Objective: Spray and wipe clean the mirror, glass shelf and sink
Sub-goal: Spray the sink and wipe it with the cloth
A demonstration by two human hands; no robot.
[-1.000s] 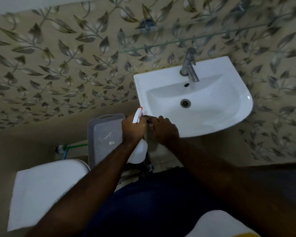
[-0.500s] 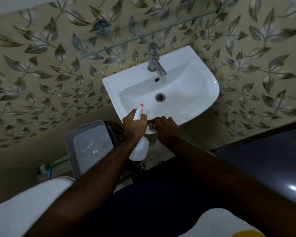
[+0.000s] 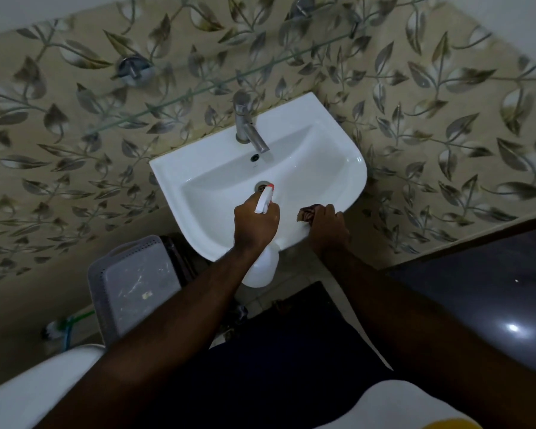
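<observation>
Step in hand: I read this as the sink (image 3: pixel 331 168) stage, spray about to go into the basin before the wipe
Left hand (image 3: pixel 254 224): clenched round the neck of the white spray bottle (image 3: pixel 262 267), whose body hangs below my fist in front of the sink's front rim
Nozzle: the red-tipped spray head (image 3: pixel 265 198) sticks up out of the fist and points over the basin toward the drain (image 3: pixel 262 185), which it partly covers from my view
Trigger finger: I cannot tell whether it is pressing; no mist shows
Right hand (image 3: pixel 327 227): closed on a bunched brown cloth (image 3: pixel 307 213), knuckles at the front right rim of the sink, cloth touching or just above the rim, I cannot say which
Tap (image 3: pixel 248 125): upright at the back of the basin, well apart from both hands
Glass shelf (image 3: pixel 229 82): on the tiled wall above the tap, untouched now; the mirror is out of my view
Next move, as I judge it: squeeze the trigger with the nozzle kept aimed inside the bowl, then bring the cloth in from the right rim and sweep the basin walls toward the drain
Risk: the bottle hangs low at the rim and could knock the porcelain
</observation>
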